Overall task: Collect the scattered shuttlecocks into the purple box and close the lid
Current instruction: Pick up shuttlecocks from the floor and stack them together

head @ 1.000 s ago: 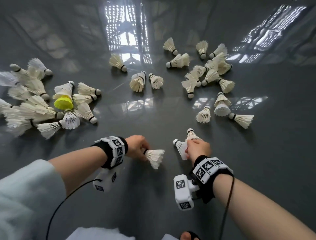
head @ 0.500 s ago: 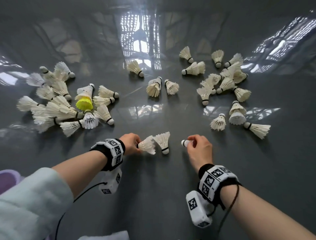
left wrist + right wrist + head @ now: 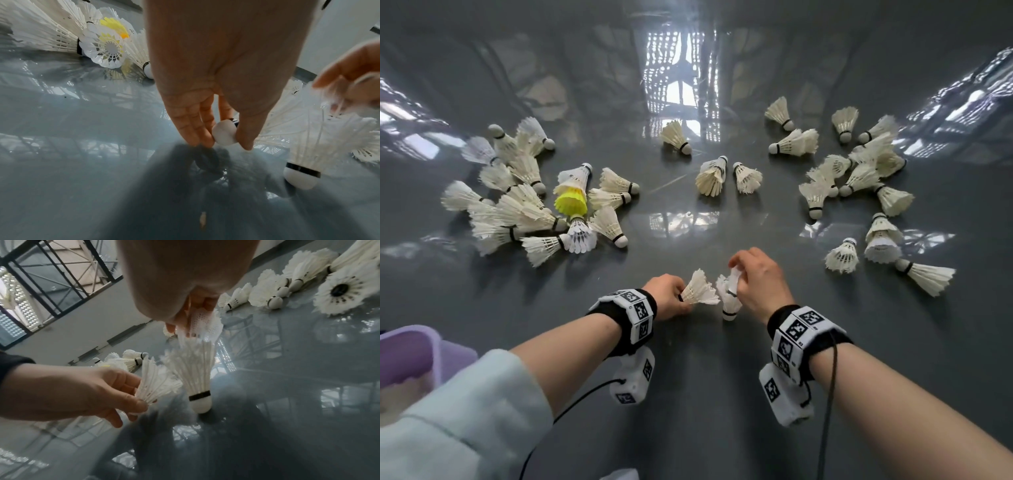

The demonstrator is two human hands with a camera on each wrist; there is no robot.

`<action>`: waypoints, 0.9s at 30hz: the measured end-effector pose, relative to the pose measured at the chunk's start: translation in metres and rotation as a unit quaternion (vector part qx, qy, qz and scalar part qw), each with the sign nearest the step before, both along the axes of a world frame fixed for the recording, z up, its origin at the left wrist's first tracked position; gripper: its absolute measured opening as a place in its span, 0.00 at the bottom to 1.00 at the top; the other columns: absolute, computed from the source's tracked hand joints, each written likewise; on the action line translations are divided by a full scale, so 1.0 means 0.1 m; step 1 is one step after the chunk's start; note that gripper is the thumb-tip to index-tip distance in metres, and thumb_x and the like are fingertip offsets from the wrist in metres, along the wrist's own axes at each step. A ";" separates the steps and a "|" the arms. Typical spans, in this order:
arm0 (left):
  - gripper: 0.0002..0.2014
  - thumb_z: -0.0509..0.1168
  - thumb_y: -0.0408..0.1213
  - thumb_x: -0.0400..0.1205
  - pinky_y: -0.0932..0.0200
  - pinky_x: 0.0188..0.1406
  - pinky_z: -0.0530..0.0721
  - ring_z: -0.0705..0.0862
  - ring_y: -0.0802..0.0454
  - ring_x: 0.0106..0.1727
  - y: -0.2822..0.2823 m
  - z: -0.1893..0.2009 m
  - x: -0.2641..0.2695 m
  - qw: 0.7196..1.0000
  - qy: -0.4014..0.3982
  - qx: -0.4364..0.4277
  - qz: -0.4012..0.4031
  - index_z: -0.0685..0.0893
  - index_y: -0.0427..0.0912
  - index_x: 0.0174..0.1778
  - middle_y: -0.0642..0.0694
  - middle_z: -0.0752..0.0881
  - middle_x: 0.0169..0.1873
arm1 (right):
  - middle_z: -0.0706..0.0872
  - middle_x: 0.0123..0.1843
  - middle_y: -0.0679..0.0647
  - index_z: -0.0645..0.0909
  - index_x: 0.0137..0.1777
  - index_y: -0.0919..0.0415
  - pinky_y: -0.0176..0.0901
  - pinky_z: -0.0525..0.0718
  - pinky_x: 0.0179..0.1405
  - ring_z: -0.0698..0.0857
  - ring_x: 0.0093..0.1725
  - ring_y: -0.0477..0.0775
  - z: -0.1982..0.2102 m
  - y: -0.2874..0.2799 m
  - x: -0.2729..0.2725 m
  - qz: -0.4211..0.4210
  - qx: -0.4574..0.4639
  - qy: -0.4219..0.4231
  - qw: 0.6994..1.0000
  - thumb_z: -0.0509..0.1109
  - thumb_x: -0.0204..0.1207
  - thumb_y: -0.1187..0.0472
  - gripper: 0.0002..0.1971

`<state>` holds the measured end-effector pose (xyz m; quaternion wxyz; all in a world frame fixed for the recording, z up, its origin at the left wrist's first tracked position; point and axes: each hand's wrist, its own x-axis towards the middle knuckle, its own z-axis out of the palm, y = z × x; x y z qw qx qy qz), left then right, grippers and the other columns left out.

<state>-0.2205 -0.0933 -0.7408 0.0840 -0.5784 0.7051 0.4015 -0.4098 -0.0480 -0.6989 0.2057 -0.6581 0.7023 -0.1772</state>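
**Both hands occupied with shuttlecocks; box at near left**

The left hand (image 3: 666,297) pinches one white shuttlecock (image 3: 698,289) by its cork, feathers pointing right. The right hand (image 3: 758,282) grips the feather end of stacked shuttlecocks (image 3: 729,296), cork down, touching the grey table (image 3: 688,411). Loose shuttlecocks lie in a left cluster (image 3: 527,205), which includes a yellow shuttlecock (image 3: 570,202), and a right cluster (image 3: 859,171). The purple box (image 3: 400,356) sits at the near left edge.
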 end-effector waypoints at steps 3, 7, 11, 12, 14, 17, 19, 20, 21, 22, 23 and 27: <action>0.14 0.74 0.45 0.74 0.61 0.46 0.80 0.82 0.53 0.44 0.04 -0.02 0.01 1.000 -0.003 0.002 0.001 0.86 0.46 0.53 0.52 0.84 0.42 | 0.83 0.55 0.57 0.83 0.57 0.59 0.44 0.75 0.60 0.82 0.58 0.58 -0.07 0.15 -0.06 -0.017 0.089 -0.015 0.996 0.61 0.78 0.65 0.12; 0.14 0.75 0.44 0.74 0.63 0.41 0.76 0.81 0.53 0.43 0.08 -0.05 0.00 1.000 -0.004 0.009 -0.004 0.85 0.46 0.53 0.52 0.83 0.41 | 0.85 0.57 0.50 0.80 0.62 0.52 0.47 0.78 0.61 0.82 0.60 0.53 -0.13 0.40 -0.06 0.042 0.194 0.022 0.980 0.66 0.77 0.48 0.16; 0.14 0.74 0.45 0.74 0.62 0.44 0.78 0.83 0.51 0.46 0.09 -0.04 0.00 1.000 -0.012 0.009 -0.010 0.85 0.45 0.53 0.52 0.84 0.42 | 0.87 0.49 0.52 0.81 0.56 0.52 0.43 0.80 0.52 0.85 0.52 0.55 -0.22 0.45 -0.03 -0.026 0.147 -0.044 0.988 0.70 0.72 0.56 0.12; 0.13 0.74 0.45 0.74 0.61 0.45 0.79 0.84 0.50 0.48 0.09 -0.04 0.01 1.000 -0.017 0.006 -0.013 0.84 0.45 0.52 0.51 0.83 0.42 | 0.87 0.47 0.52 0.82 0.54 0.53 0.43 0.81 0.51 0.85 0.48 0.54 -0.22 0.42 -0.02 -0.061 0.109 -0.075 0.989 0.71 0.73 0.58 0.10; 0.11 0.74 0.45 0.74 0.62 0.43 0.77 0.83 0.49 0.48 0.11 -0.03 0.03 1.000 -0.021 0.000 -0.015 0.82 0.46 0.48 0.51 0.82 0.42 | 0.86 0.45 0.51 0.81 0.53 0.55 0.44 0.82 0.51 0.84 0.44 0.52 -0.18 0.35 -0.02 -0.131 0.033 -0.109 0.985 0.70 0.74 0.61 0.08; 0.12 0.74 0.44 0.74 0.63 0.41 0.75 0.80 0.52 0.44 0.12 -0.03 0.05 1.000 -0.014 -0.002 -0.008 0.83 0.46 0.49 0.52 0.83 0.42 | 0.85 0.49 0.51 0.80 0.54 0.56 0.42 0.79 0.49 0.83 0.46 0.54 -0.12 0.27 -0.04 -0.196 -0.035 -0.098 0.975 0.70 0.75 0.63 0.09; 0.13 0.74 0.44 0.74 0.63 0.42 0.77 0.81 0.51 0.45 0.13 -0.01 0.05 1.000 -0.002 -0.001 -0.003 0.84 0.45 0.50 0.51 0.84 0.43 | 0.84 0.49 0.50 0.79 0.55 0.57 0.40 0.76 0.47 0.83 0.45 0.53 -0.10 0.24 -0.04 -0.195 -0.045 -0.096 0.975 0.70 0.75 0.64 0.09; 0.13 0.74 0.43 0.74 0.62 0.43 0.78 0.83 0.51 0.46 0.13 0.00 0.05 1.000 0.008 0.000 -0.007 0.84 0.44 0.52 0.49 0.85 0.44 | 0.83 0.48 0.49 0.80 0.54 0.57 0.38 0.75 0.46 0.82 0.44 0.52 -0.09 0.24 -0.03 -0.184 -0.041 -0.099 0.977 0.70 0.75 0.64 0.09; 0.14 0.73 0.42 0.75 0.63 0.44 0.78 0.83 0.50 0.47 0.13 0.03 0.03 1.000 0.021 -0.001 -0.012 0.84 0.43 0.54 0.49 0.86 0.45 | 0.83 0.47 0.49 0.80 0.54 0.57 0.38 0.75 0.46 0.81 0.43 0.50 -0.08 0.24 -0.02 -0.165 -0.036 -0.102 0.980 0.71 0.75 0.64 0.09; 0.14 0.73 0.41 0.75 0.63 0.44 0.78 0.83 0.50 0.47 0.13 0.06 0.02 0.999 0.036 -0.005 -0.015 0.84 0.43 0.54 0.49 0.85 0.45 | 0.84 0.46 0.49 0.80 0.54 0.57 0.37 0.75 0.46 0.81 0.42 0.49 -0.08 0.25 0.01 -0.142 -0.030 -0.107 0.984 0.71 0.74 0.64 0.09; 0.13 0.73 0.40 0.75 0.64 0.44 0.77 0.82 0.52 0.46 0.13 0.10 0.00 0.998 0.053 -0.007 -0.014 0.84 0.43 0.54 0.50 0.84 0.43 | 0.85 0.46 0.50 0.81 0.53 0.58 0.36 0.76 0.46 0.81 0.42 0.48 -0.06 0.27 0.04 -0.119 -0.025 -0.114 0.986 0.71 0.74 0.64 0.09; 0.15 0.72 0.38 0.74 0.64 0.46 0.79 0.82 0.53 0.44 0.13 0.22 -0.06 0.993 0.112 -0.003 -0.038 0.83 0.48 0.56 0.53 0.83 0.42 | 0.86 0.47 0.49 0.81 0.55 0.58 0.30 0.76 0.48 0.83 0.44 0.48 0.10 0.28 0.11 -0.062 -0.008 -0.144 0.988 0.71 0.74 0.67 0.11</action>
